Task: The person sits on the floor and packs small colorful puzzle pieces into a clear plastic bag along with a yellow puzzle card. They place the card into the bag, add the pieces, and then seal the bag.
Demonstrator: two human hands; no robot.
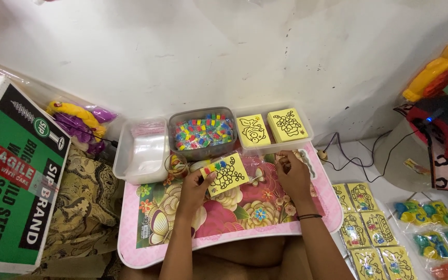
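Two hands are working over a pink floral lap surface [146, 243] in the head view, its far edge lying against a row of containers and its near rounded edge meeting the person's lap. Open room is remaining across the middle flowers. The left hand [195, 187] is pinching a yellow picture card [227, 173] with small coloured bags along its top edge, thumb pressing on the card's lower left corner. The right hand [292, 173] is curling its fingers together near the surface's far right edge, just beside the card; whether it is gripping anything cannot be told. Beyond are sitting a clear tray [142, 153], a tub of coloured packets [203, 130] and a tray of yellow cards [273, 127], blocking forward travel. More cards [369, 228] are lying right.
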